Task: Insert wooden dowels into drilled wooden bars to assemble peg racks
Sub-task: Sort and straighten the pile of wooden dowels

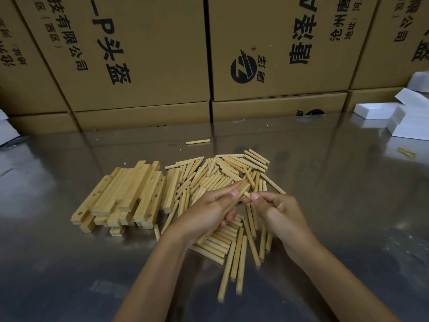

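Observation:
My left hand [209, 211] grips a drilled wooden bar [241, 192], which slants up and to the right above the table. My right hand [278, 211] pinches a short dowel [246, 194] between thumb and forefinger, its tip touching the bar's upper end. Most of the bar is hidden inside my left palm. A loose heap of dowels [220, 175] spreads beneath and behind both hands. To the left lies a stack of drilled bars [125, 196], holes visible in their faces.
The shiny metal table [69, 263] reflects the cardboard cartons [139, 54] walling off its far edge. One stray dowel [197, 142] lies apart behind the heap. White foam pieces [394, 117] sit at the far right, another at the left edge.

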A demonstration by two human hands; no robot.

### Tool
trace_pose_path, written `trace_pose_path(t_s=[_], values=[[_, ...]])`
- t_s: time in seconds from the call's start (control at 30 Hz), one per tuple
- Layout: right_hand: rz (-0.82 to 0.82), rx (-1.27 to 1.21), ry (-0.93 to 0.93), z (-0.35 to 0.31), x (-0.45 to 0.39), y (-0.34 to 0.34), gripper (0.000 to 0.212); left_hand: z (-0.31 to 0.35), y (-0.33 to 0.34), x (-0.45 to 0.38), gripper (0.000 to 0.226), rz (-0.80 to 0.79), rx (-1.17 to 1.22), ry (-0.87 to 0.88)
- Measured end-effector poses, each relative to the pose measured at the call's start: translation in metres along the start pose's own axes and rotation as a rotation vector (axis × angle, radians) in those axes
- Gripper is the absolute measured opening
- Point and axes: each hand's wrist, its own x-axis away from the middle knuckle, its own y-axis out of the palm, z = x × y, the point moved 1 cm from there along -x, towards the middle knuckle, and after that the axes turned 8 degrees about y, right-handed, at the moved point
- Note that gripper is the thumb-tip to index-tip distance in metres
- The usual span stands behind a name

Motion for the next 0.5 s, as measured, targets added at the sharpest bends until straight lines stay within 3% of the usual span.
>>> trace_pose_path(t_s=[0.2,0.33,0.4,0.5], values=[[-0.031,-0.103,0.118,-0.006,-0.003,0.000,0.015,0.002,-0.008,0.000,0.033,0.006,0.006,-0.019],[0.080,-0.115,0.085,-0.010,-0.008,-0.008,0.020,-0.003,-0.017,0.000,0.021,0.149,0.072,-0.031],[0.207,0.030,0.008,-0.008,-0.012,-0.017,0.014,-0.007,-0.023,-0.001,0.019,0.257,0.114,-0.041],[0.248,0.600,-0.093,0.000,-0.016,-0.025,0.010,-0.010,-0.029,-0.003,0.029,0.385,0.175,-0.069]])
